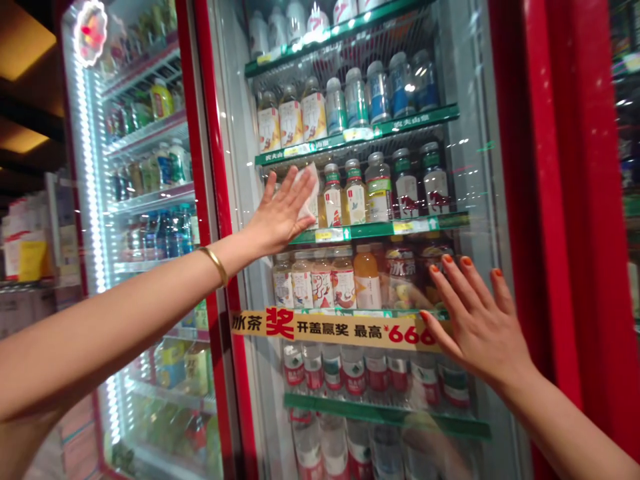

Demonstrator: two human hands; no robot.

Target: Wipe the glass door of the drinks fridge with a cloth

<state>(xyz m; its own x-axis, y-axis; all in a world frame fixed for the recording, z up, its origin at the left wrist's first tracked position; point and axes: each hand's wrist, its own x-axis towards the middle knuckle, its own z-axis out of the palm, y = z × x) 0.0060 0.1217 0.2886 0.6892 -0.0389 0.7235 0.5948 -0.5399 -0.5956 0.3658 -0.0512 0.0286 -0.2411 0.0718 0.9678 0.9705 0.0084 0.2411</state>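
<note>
Head view: the left hand (280,213) presses a white cloth (307,191) against the glass door (480,200) of a red-framed drinks cooler, its fingers spread, near the door's left edge. The right hand (475,320), fingers also spread, lies flat on the same glass near the right edge, touching a yellow promotional strip (340,329). Bottled drinks (355,200) stand on shelves behind.
</note>
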